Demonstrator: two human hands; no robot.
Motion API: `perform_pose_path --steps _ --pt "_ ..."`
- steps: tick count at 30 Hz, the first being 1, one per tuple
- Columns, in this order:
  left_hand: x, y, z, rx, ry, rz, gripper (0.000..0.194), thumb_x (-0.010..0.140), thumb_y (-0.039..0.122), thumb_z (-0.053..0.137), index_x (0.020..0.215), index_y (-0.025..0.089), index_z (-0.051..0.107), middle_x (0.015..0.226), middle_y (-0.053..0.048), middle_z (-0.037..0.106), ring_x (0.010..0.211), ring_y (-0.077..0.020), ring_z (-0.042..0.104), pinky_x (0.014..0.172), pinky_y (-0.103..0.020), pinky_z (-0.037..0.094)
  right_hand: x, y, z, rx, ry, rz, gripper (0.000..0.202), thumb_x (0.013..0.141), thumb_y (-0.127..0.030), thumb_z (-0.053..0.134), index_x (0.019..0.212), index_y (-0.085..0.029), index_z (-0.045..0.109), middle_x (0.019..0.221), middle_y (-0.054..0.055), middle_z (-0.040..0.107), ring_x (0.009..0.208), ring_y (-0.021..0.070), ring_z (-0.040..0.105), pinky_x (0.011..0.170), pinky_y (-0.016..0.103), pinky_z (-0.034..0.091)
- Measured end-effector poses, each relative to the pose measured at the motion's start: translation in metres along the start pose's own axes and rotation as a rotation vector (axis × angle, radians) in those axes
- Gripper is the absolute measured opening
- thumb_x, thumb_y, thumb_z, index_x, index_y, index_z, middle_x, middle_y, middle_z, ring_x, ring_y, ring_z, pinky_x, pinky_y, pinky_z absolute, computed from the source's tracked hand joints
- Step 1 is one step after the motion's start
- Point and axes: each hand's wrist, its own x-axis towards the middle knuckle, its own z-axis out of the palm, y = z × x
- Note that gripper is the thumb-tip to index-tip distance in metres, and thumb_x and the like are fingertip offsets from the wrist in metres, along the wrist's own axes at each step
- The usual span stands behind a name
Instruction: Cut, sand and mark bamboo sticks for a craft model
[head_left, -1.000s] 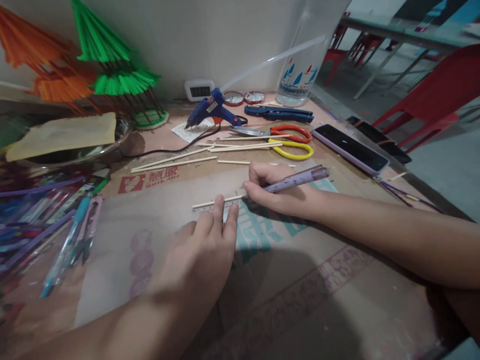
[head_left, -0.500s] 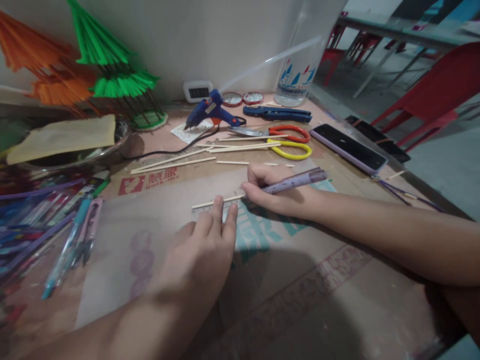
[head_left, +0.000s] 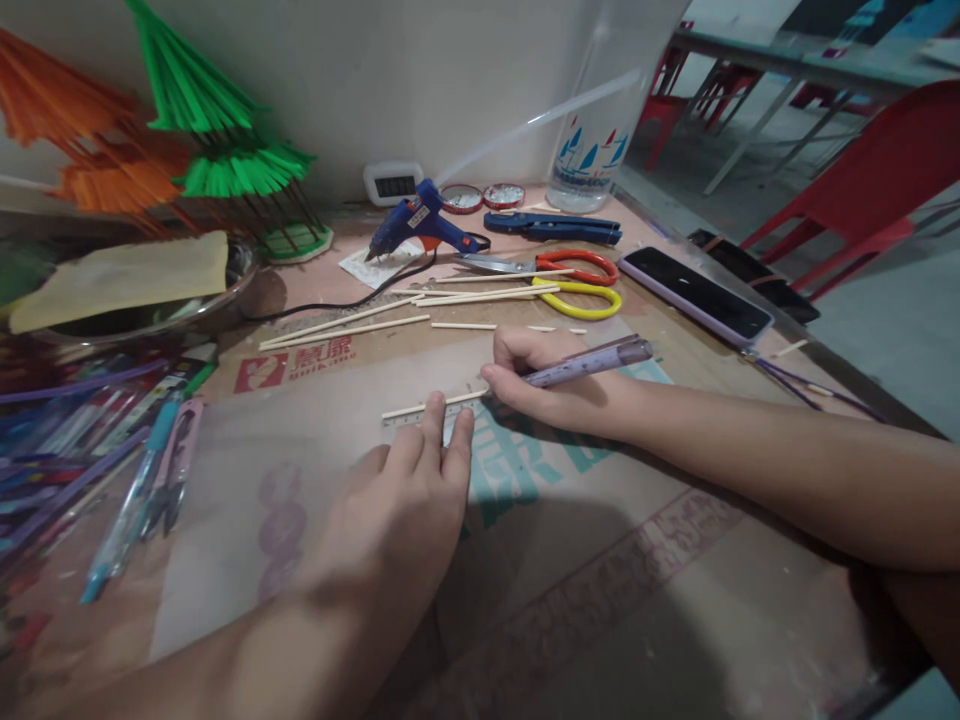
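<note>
A short clear ruler (head_left: 397, 420) lies on the covered board, with a thin wooden stick (head_left: 405, 410) along its upper edge. My left hand (head_left: 409, 490) presses down on both with outstretched fingertips, index and middle fingers apart. In my right hand (head_left: 536, 375) is a purple pen (head_left: 592, 362), gripped in a writing hold. Its tip, mostly hidden by my fingers, is at the right end of the stick. Several more wooden sticks (head_left: 345, 332) lie just beyond my hands.
Scissors (head_left: 577, 300), a blue glue gun (head_left: 420, 220), blue pliers-like tool (head_left: 551, 228) and phone (head_left: 697, 292) lie behind. Left are pens (head_left: 135, 500), a bowl (head_left: 150, 325) and a green tiered stick model (head_left: 217, 120). A clear bottle (head_left: 585, 160) stands by the wall.
The view has shifted very slightly. Both hands, the pen, the ruler and the stick keep the same places relative to one another.
</note>
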Motion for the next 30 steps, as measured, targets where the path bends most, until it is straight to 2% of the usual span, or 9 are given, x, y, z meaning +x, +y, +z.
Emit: perform_pose_path --steps 4,8,13,20,24,30 --pt "0.0031 0.0012 -0.0051 0.045 -0.081 -0.034 0.058 0.093 0.009 0.045 0.149 0.021 0.046 0.148 -0.016 0.054 0.09 -0.0235 0.068 0.076 -0.037 0.058 0.0002 0.0011 0.0007 -0.008 0.014 -0.013 0.026 0.093 -0.031 0.051 0.072 -0.022 0.039 0.063 -0.005 0.05 0.056 0.0091 0.042 0.055 0.025 0.029" --pt "0.0045 0.0013 -0.0082 0.017 -0.076 -0.044 0.056 0.093 0.011 0.046 0.148 0.023 0.049 0.147 -0.014 0.055 0.09 -0.0244 0.068 0.073 -0.037 0.059 0.0 0.0015 0.0008 -0.007 0.021 -0.014 0.026 0.093 -0.032 0.051 0.072 -0.022 0.04 0.063 -0.005 0.05 0.055 0.009 0.042 0.055 0.025 0.029" --pt "0.0022 -0.0001 -0.0056 -0.009 -0.064 -0.021 0.06 0.093 0.009 0.041 0.151 0.021 0.045 0.15 -0.017 0.051 0.094 -0.0268 0.068 0.077 -0.042 0.059 0.0005 0.0024 0.0006 -0.018 0.026 -0.008 0.026 0.093 -0.033 0.051 0.071 -0.021 0.04 0.061 -0.005 0.049 0.055 0.0088 0.041 0.054 0.026 0.028" --pt "0.0042 0.0012 -0.0076 0.0 -0.078 -0.035 0.059 0.091 0.007 0.042 0.149 0.021 0.048 0.147 -0.016 0.054 0.092 -0.0255 0.068 0.073 -0.039 0.059 0.0013 0.0058 0.0013 -0.007 0.04 0.004 0.027 0.093 -0.033 0.052 0.072 -0.021 0.041 0.06 -0.005 0.049 0.054 0.0088 0.041 0.053 0.025 0.028" --pt "0.0051 0.0015 -0.0084 0.005 -0.073 -0.043 0.059 0.092 0.008 0.044 0.148 0.025 0.048 0.146 -0.013 0.056 0.094 -0.0242 0.068 0.074 -0.037 0.06 0.0014 0.0074 0.0021 0.001 0.038 -0.003 0.027 0.093 -0.034 0.052 0.072 -0.021 0.041 0.06 -0.005 0.048 0.054 0.0091 0.041 0.053 0.025 0.028" --pt "0.0023 -0.0008 -0.003 0.009 -0.072 -0.038 0.061 0.091 0.007 0.043 0.149 0.023 0.047 0.15 -0.015 0.052 0.093 -0.025 0.068 0.071 -0.037 0.059 0.0026 0.0075 0.0021 0.012 0.062 -0.026 0.026 0.093 -0.033 0.052 0.072 -0.021 0.041 0.06 -0.006 0.046 0.054 0.0089 0.04 0.052 0.024 0.028"
